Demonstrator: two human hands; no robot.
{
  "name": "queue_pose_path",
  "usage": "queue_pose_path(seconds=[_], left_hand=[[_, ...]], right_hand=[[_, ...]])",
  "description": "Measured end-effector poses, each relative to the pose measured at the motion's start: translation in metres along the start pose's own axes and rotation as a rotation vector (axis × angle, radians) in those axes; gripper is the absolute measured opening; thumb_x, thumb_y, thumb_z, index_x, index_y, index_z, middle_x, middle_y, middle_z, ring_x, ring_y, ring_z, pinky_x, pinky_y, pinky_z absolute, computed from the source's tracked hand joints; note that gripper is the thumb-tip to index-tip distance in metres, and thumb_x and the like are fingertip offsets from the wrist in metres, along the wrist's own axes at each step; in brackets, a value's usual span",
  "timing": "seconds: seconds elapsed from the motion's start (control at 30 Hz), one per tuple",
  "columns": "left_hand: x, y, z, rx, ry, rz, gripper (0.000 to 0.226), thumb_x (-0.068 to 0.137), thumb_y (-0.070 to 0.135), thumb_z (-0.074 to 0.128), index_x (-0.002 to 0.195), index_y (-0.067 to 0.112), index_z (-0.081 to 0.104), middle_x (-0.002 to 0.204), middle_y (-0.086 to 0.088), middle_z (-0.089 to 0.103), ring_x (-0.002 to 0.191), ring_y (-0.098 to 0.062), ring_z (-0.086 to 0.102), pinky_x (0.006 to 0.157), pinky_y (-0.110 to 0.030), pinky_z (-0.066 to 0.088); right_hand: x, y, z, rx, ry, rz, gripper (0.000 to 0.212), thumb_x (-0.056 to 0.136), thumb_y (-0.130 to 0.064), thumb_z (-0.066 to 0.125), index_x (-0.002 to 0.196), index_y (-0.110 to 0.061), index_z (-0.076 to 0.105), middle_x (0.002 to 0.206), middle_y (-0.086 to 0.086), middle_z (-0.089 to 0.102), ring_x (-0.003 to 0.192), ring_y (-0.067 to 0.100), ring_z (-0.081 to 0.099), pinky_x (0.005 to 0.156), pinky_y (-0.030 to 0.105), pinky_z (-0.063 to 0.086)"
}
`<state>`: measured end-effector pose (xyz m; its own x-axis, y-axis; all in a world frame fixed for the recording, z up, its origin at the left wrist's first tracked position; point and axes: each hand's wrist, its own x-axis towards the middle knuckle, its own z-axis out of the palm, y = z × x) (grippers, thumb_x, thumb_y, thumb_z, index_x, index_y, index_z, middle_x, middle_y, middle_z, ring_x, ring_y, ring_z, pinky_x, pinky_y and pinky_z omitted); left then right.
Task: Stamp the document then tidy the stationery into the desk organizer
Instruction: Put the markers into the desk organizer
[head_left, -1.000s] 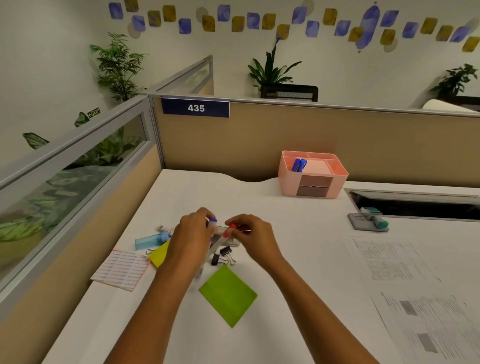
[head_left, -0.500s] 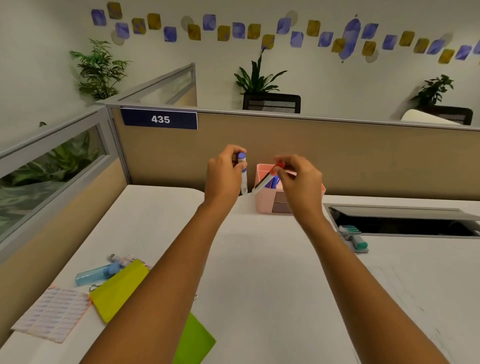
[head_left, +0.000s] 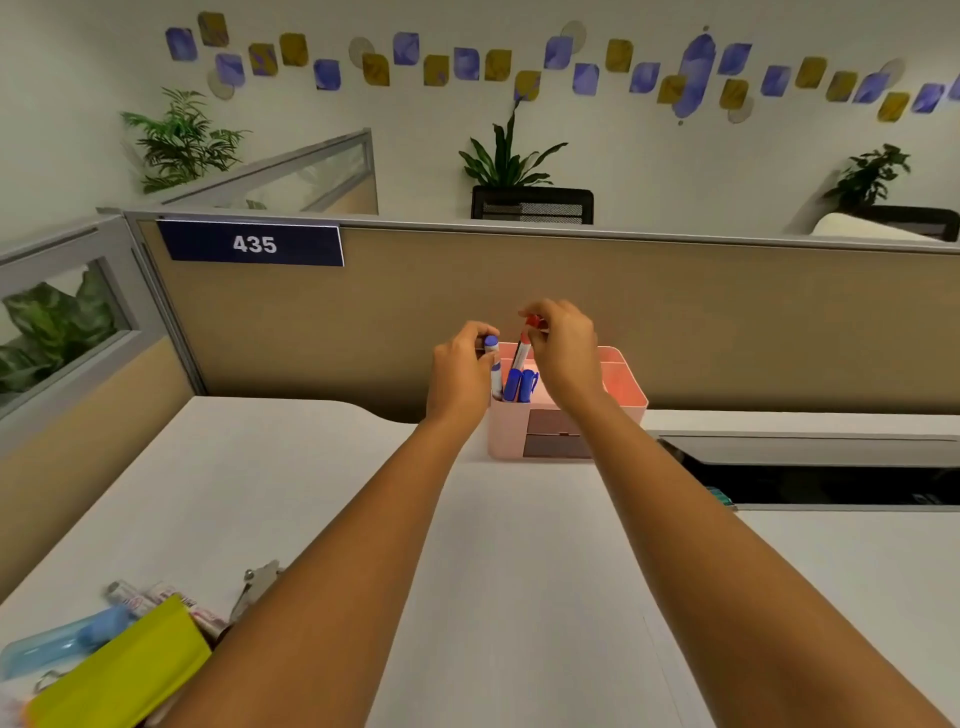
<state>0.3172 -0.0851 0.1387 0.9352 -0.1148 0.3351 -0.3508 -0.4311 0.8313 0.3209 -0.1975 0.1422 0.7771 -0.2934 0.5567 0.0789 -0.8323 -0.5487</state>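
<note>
Nearest, well back from both hands and off to the left at the desk (head_left: 519, 582) edge: a yellow sticky pad (head_left: 124, 670), partly covering a pale blue tube (head_left: 57, 644) and a couple of white marker-like sticks (head_left: 156, 603). Just beside those, tucked against the left forearm, a metal binder clip (head_left: 254, 579).

Farther out, both arms stretched forward over bare white desk to the pink organizer (head_left: 626, 402), which sits against the partition.

Gripped in the left hand (head_left: 460, 374), fingers curled round the barrel: a blue-capped marker (head_left: 492, 364), upright, cap on top, lower end down in the organizer's left compartment.

Pinched at the top by the right hand (head_left: 563, 353), thumb and fingertips closed on the red cap: a red-capped marker (head_left: 523, 349), tilted, lower end hidden behind two blue pens (head_left: 519, 385) standing in that same left compartment. Hard to tell whether it touches the bottom.

Below the right hand, on the organizer's front face, two small grey-brown drawers (head_left: 553, 434), both closed. To the right of the right hand, a long dark slot (head_left: 831, 480) sunk into the desk.

Beyond the hands, a tan partition (head_left: 727, 322) with a dark blue sign reading 435 (head_left: 253, 244) up to the left. Farther still, a black chair back (head_left: 532, 205) with a leafy plant (head_left: 506, 156) behind it, and a white wall dotted with blue and gold shapes (head_left: 519, 62).
</note>
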Motion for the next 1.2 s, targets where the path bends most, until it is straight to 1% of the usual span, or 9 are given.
queue_pose_path(seconds=[0.17,0.27,0.3,0.43,0.53,0.73,0.9,1.07,1.2], left_hand=[[0.003,-0.017,0.016,0.059,-0.08,-0.006,0.025,0.092,0.008,0.05,0.115,0.006,0.058,0.11,-0.013,0.064,0.095,-0.018,0.059,0.076,-0.021,0.044],[0.003,-0.023,0.024,0.075,-0.097,-0.018,0.025,0.095,0.01,0.044,0.114,0.013,0.059,0.098,-0.009,0.059,0.083,-0.015,0.052,0.06,-0.004,0.041],[0.004,-0.024,0.026,0.089,-0.107,-0.011,0.025,0.096,0.009,0.042,0.114,0.015,0.058,0.098,-0.01,0.059,0.083,-0.016,0.05,0.06,-0.004,0.042],[0.001,-0.021,0.024,0.121,-0.108,-0.022,0.035,0.096,0.007,0.041,0.13,0.011,0.048,0.117,-0.013,0.061,0.088,-0.015,0.05,0.082,-0.028,0.048],[-0.007,-0.018,0.015,0.078,-0.08,-0.038,0.033,0.096,0.009,0.041,0.127,0.012,0.052,0.117,-0.013,0.062,0.089,-0.018,0.053,0.078,-0.028,0.048],[-0.055,-0.014,-0.021,0.071,-0.044,-0.077,0.027,0.094,0.01,0.045,0.117,0.006,0.059,0.118,-0.012,0.063,0.108,-0.025,0.059,0.083,-0.022,0.044],[-0.11,-0.033,-0.056,0.094,0.013,-0.176,0.029,0.093,0.013,0.049,0.12,0.01,0.058,0.125,-0.01,0.06,0.113,-0.024,0.058,0.098,-0.031,0.045],[-0.166,-0.069,-0.096,0.22,0.059,-0.252,0.028,0.094,0.009,0.045,0.118,0.01,0.059,0.121,-0.011,0.062,0.109,-0.023,0.059,0.091,-0.028,0.047],[-0.203,-0.099,-0.13,0.284,0.091,-0.267,0.028,0.09,0.0,0.042,0.103,0.007,0.065,0.107,-0.012,0.067,0.09,-0.02,0.059,0.072,-0.022,0.038]], right_hand=[[0.002,0.006,0.016,-0.119,-0.138,0.036,0.027,0.092,-0.002,0.049,0.115,-0.003,0.064,0.114,0.016,0.062,0.099,0.029,0.061,0.081,0.028,0.047],[-0.001,0.007,0.018,-0.174,-0.225,0.039,0.027,0.09,0.0,0.047,0.11,-0.002,0.066,0.111,0.018,0.064,0.095,0.031,0.061,0.072,0.027,0.043],[-0.002,0.006,0.018,-0.173,-0.242,0.042,0.028,0.09,0.0,0.047,0.111,-0.002,0.066,0.111,0.019,0.064,0.096,0.032,0.062,0.075,0.029,0.045],[-0.008,0.002,0.014,-0.153,-0.243,0.081,0.028,0.09,-0.002,0.052,0.116,-0.004,0.063,0.117,0.017,0.063,0.101,0.031,0.062,0.088,0.033,0.049],[-0.018,-0.006,0.008,-0.12,-0.173,0.085,0.026,0.089,-0.002,0.052,0.112,-0.004,0.064,0.115,0.015,0.064,0.1,0.03,0.061,0.085,0.03,0.049],[-0.064,-0.037,-0.001,0.026,-0.009,0.101,0.022,0.092,-0.005,0.051,0.109,-0.006,0.065,0.113,0.01,0.066,0.098,0.024,0.061,0.076,0.018,0.04],[-0.128,-0.073,0.015,0.175,-0.058,0.101,0.019,0.091,-0.009,0.055,0.105,-0.006,0.068,0.106,0.01,0.069,0.096,0.021,0.064,0.083,0.02,0.046],[-0.197,-0.112,0.037,0.223,-0.204,0.104,0.021,0.093,-0.01,0.052,0.109,-0.008,0.066,0.11,0.009,0.068,0.098,0.019,0.064,0.086,0.021,0.048],[-0.235,-0.135,0.053,0.189,-0.357,0.066,0.024,0.091,-0.007,0.049,0.107,-0.009,0.067,0.107,0.011,0.067,0.095,0.023,0.063,0.081,0.028,0.05]])
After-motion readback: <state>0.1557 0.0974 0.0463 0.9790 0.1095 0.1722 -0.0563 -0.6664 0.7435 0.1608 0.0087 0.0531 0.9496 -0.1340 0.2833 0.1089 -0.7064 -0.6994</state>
